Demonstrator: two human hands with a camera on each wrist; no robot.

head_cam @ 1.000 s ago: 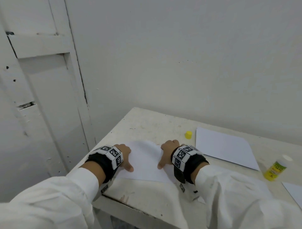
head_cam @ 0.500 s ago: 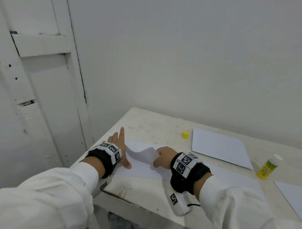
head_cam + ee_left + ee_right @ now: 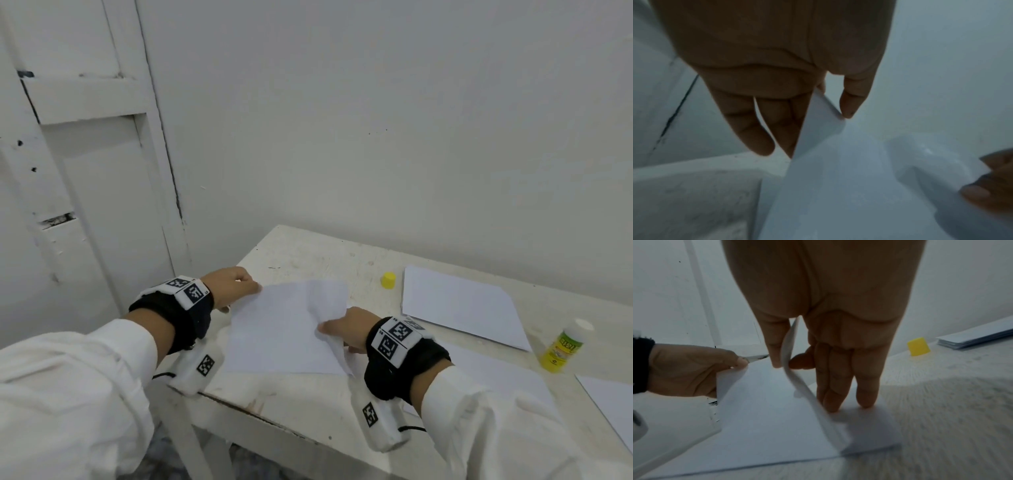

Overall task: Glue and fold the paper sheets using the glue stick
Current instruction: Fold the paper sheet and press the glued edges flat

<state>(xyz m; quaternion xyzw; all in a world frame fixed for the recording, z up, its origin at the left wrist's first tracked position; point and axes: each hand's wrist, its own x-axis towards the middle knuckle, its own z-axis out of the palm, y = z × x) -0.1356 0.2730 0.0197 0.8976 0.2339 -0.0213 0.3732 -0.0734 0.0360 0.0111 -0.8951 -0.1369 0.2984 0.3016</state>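
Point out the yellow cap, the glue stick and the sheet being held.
yellow cap (image 3: 388, 280), head view, on its side wall.
glue stick (image 3: 561, 349), head view, on its yellow label.
held sheet (image 3: 274, 329), head view, on its flat middle.

A plain, bare room, more like a makeshift craft or recording corner than a furnished office or home. The landmark is a small white painted tabletop (image 3: 308, 253), scuffed and stained, its paint chipped along the near edge. Behind it rises a blank white wall (image 3: 376, 120) with a few dark specks. To the tabletop's left stands a white panelled door (image 3: 96, 192), its paint worn and marked. On the tabletop lie stationery only: a stack of white paper sheets (image 3: 459, 305) toward its far right, a yellow cap (image 3: 388, 280) just left of that stack, and a yellow-labelled glue stick (image 3: 565, 346) at the right end.
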